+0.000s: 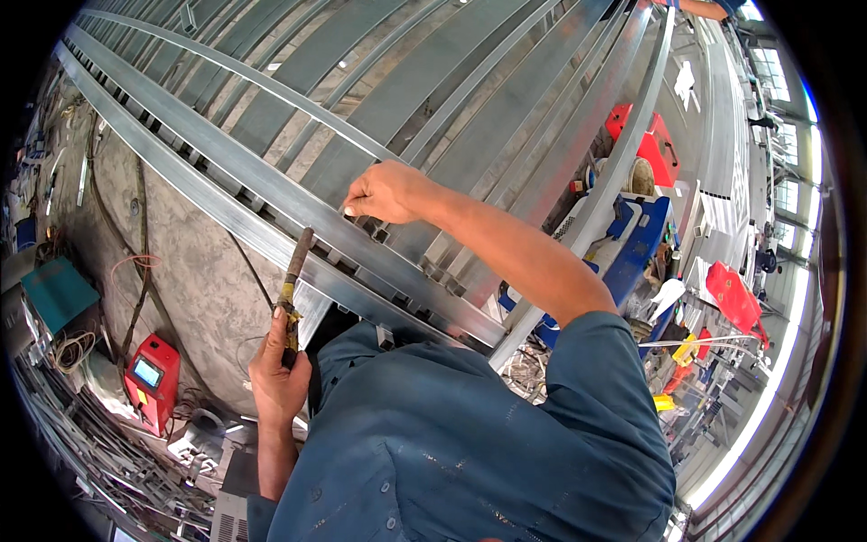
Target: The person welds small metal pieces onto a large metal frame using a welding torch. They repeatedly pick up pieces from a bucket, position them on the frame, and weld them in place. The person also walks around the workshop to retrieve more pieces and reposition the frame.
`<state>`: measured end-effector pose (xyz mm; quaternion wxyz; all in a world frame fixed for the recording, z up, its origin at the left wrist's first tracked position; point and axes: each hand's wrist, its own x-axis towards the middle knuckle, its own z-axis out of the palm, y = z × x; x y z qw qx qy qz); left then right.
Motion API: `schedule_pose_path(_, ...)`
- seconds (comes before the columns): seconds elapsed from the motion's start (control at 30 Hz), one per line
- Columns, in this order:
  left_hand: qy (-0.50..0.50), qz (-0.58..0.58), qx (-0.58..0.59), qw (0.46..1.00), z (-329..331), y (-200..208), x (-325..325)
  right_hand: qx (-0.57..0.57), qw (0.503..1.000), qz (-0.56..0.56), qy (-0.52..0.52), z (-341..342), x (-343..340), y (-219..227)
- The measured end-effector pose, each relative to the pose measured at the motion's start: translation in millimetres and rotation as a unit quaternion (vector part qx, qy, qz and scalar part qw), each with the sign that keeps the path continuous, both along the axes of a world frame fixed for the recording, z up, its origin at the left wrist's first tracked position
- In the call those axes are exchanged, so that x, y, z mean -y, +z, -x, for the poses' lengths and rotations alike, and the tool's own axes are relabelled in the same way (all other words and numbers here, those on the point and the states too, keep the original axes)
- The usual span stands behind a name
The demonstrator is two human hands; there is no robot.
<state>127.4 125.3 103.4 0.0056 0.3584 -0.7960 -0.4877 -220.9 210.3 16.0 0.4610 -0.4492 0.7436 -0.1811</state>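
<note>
My left hand is closed around the handle of a welding torch, whose brown nozzle points up beside the near rail of a large metal frame. Over that frame, where a thin crossbar meets the near rails, my right hand is curled with thumb and fingertips pinched together. Whatever is between those fingertips is hidden or too small to tell. Just below them, a short square tube end shows between the rails. Long grey slats and tubes run away from me across the frame.
On the floor at left are a red machine with a screen, a teal box and dark cables. Right of the frame stand a blue cart and a red case. Another person's arm reaches in at the far right.
</note>
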Motion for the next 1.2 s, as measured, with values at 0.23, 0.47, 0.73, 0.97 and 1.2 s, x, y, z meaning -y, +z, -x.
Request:
schedule_pose_path(0.23,-0.004,-0.013,0.030,0.999,1,-3,-2,0.000,1.000,0.007,-0.007,0,0,6)
schedule_pose_path(0.47,-0.011,0.012,0.005,1.000,8,-5,-2,0.009,1.000,-0.001,-0.007,1,4,1)
schedule_pose_path(0.73,-0.007,0.022,-0.016,1.000,11,-6,9,-0.002,0.999,-0.026,0.031,8,10,13)
schedule_pose_path(0.97,-0.007,0.049,-0.036,0.998,19,-10,25,0.053,0.996,-0.077,-0.001,11,10,14)
schedule_pose_path(1.2,-0.023,0.051,-0.069,0.996,20,-25,34,0.073,0.995,-0.063,0.024,23,14,13)
